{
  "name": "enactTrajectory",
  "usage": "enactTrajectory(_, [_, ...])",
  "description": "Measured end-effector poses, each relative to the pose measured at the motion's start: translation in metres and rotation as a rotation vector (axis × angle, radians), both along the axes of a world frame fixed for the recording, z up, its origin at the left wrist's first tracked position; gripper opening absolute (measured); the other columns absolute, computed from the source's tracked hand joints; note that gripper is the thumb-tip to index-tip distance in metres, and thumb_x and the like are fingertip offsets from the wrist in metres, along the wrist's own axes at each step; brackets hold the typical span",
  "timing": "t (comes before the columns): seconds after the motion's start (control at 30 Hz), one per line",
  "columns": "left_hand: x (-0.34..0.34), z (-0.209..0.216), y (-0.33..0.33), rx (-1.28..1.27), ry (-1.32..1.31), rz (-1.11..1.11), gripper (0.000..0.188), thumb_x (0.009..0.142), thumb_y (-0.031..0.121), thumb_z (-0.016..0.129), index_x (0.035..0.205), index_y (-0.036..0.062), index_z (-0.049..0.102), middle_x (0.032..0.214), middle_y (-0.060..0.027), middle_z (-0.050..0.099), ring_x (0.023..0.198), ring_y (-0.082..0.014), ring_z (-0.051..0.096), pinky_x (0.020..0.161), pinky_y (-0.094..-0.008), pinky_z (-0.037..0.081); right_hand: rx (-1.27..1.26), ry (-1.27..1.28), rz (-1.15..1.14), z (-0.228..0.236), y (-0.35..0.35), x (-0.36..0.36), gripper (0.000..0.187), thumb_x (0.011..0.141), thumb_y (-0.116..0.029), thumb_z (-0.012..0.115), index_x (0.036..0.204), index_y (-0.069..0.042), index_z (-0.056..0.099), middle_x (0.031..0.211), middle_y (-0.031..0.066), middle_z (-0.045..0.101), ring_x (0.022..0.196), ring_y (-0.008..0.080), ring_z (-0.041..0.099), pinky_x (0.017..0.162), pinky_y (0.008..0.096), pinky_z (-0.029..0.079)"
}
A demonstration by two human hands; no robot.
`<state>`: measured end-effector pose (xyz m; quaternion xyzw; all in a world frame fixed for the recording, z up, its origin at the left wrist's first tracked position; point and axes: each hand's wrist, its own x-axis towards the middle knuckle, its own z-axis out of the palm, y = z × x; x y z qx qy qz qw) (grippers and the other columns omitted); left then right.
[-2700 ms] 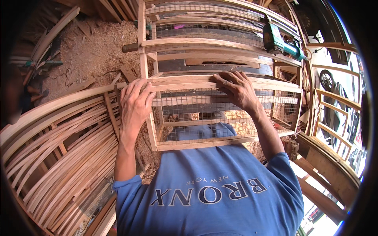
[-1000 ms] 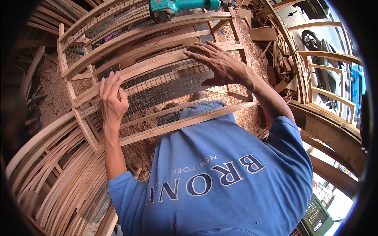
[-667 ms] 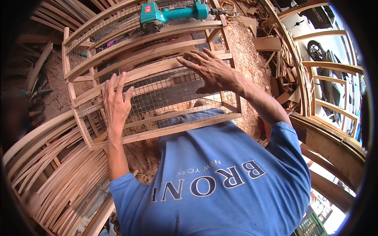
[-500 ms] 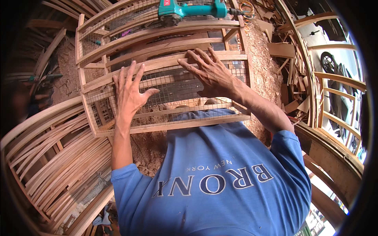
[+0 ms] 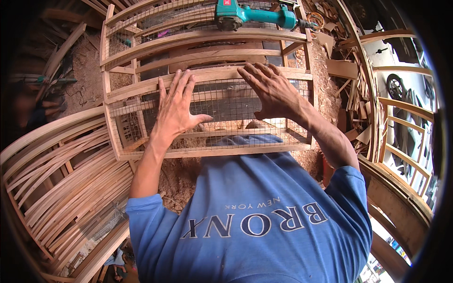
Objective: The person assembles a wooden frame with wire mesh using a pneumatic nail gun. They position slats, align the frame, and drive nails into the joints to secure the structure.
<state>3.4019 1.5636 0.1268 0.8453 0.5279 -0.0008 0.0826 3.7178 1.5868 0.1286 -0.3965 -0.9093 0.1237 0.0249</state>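
Centrally, a wooden-framed wire-mesh cage (image 5: 113, 129) lies before the wearer, its near rail (image 5: 222, 152) just beyond the hem of a blue T-shirt (image 5: 264, 188). Square-grid wire mesh (image 5: 226, 101) spans the opening between this rail and a broader middle rail (image 5: 212, 74). The left hand (image 5: 173, 108) lies over the mesh, fingers well spread, their tips at the middle rail and the thumb pointing inward; it has hold of nothing. The right hand (image 5: 275, 93) mirrors it farther along, fingers likewise extended and parted, gripping nothing; how firmly either presses cannot be told. For good handling of the mesh and rail, the palms would best stay flat and level, with pressure shared evenly along the rail and the skin kept clear of cut wire ends. Beyond the hands, a teal handheld power tool (image 5: 257, 18) rests across the cage's far bars, near an orange coil (image 5: 315, 20). To the left runs a stack of thin wooden strips (image 5: 78, 184); to the right, wood offcuts (image 5: 361, 106) lie among shavings (image 5: 323, 80), with a motorcycle wheel (image 5: 394, 86) farther out.
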Motion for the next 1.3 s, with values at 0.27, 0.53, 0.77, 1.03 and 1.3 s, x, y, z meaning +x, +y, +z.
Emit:
enactTrajectory(0.27, [0.01,0.005,-0.004,0.018,-0.003,-0.064,0.113,0.069,0.057,0.084,0.158,0.0061,0.038,0.168,-0.0117,0.029,0.157,-0.0378,0.022,0.127,-0.0661,0.01,-0.054,-0.067,-0.039,0.014,-0.002,-0.005,0.134,0.057,-0.047,0.095,0.162,-0.005,0.024,0.158,0.0211,0.039,0.148,0.0405,0.037,0.122,0.0591,0.032])
enactTrajectory(0.53, [0.019,0.011,0.0,-0.097,-0.071,-0.084,0.102,0.071,0.042,0.085,0.158,0.0104,0.041,0.166,-0.0136,0.031,0.156,-0.0393,0.022,0.127,-0.0671,0.011,-0.074,-0.039,-0.062,0.012,0.001,-0.004,0.127,0.056,-0.037,0.091,0.16,-0.001,0.027,0.159,0.0226,0.04,0.147,0.0397,0.039,0.123,0.0575,0.031])
enactTrajectory(0.77, [0.024,0.013,0.004,-0.133,0.036,-0.126,0.094,0.073,0.051,0.083,0.156,0.0321,0.045,0.166,-0.017,0.028,0.155,-0.045,0.02,0.124,-0.0735,0.005,-0.035,-0.033,-0.029,0.008,0.003,-0.001,0.125,0.058,-0.047,0.092,0.158,-0.003,0.032,0.158,0.0233,0.04,0.146,0.0403,0.041,0.12,0.0593,0.032])
enactTrajectory(1.03, [0.031,0.021,0.007,-0.155,0.005,-0.11,0.091,0.071,0.038,0.084,0.154,0.0317,0.049,0.168,-0.0159,0.027,0.156,-0.0446,0.019,0.125,-0.071,0.009,0.002,-0.015,-0.027,0.006,0.003,0.0,0.116,0.061,-0.049,0.09,0.155,-0.002,0.039,0.156,0.0241,0.042,0.144,0.0413,0.042,0.118,0.062,0.033])
enactTrajectory(1.3, [0.036,0.026,0.018,-0.184,-0.17,-0.125,0.072,0.078,0.026,0.081,0.146,0.0176,0.057,0.163,-0.0133,0.037,0.152,-0.0371,0.033,0.125,-0.0664,0.017,-0.032,0.01,-0.045,0.013,0.006,-0.002,0.108,0.067,-0.052,0.086,0.152,-0.001,0.044,0.154,0.0243,0.044,0.144,0.0406,0.041,0.119,0.0609,0.031])
